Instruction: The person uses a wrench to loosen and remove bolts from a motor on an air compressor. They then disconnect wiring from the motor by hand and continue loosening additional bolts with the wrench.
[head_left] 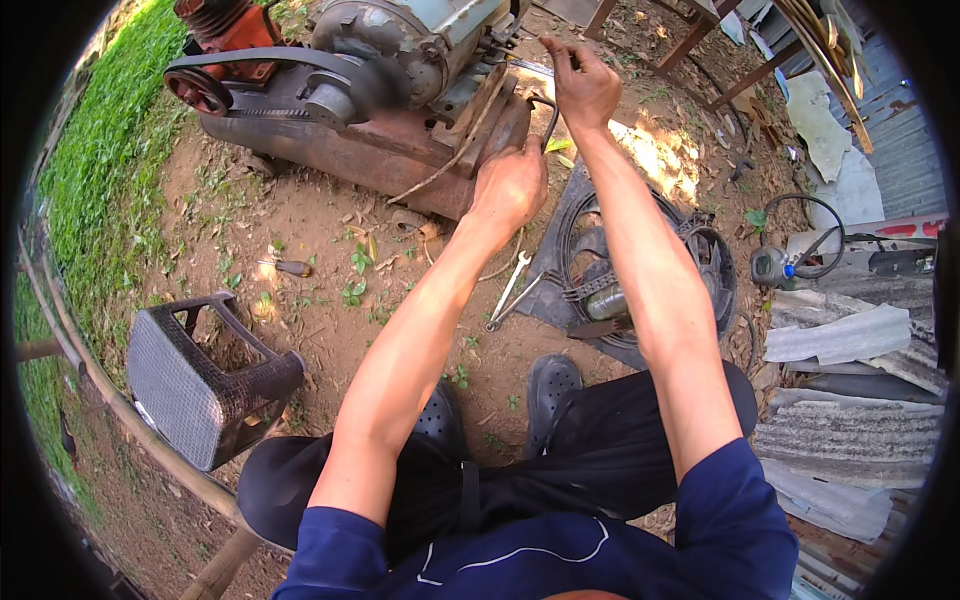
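Observation:
An old air compressor with a rusty tank (330,150) lies ahead of me, with a grey motor (385,45) on top. A black belt (265,57) runs to the red pump (235,30). At the tank's right end, my left hand (512,185) is closed, its fingertips partly hidden near a bent black rod or hose (550,118). Farther out, my right hand (585,85) is raised beside the motor's end, fingers pinched together; what they hold is too small to make out. Thin wires (500,48) stick out from the motor next to it.
Two wrenches (515,290) and a screwdriver (292,268) lie on the dirt. A dark woven-pattern stool (200,375) is at left. Right of my feet is a round black frame (590,235) with a bottle (608,303). Corrugated sheets (850,435) pile at right, below a clear container (768,266).

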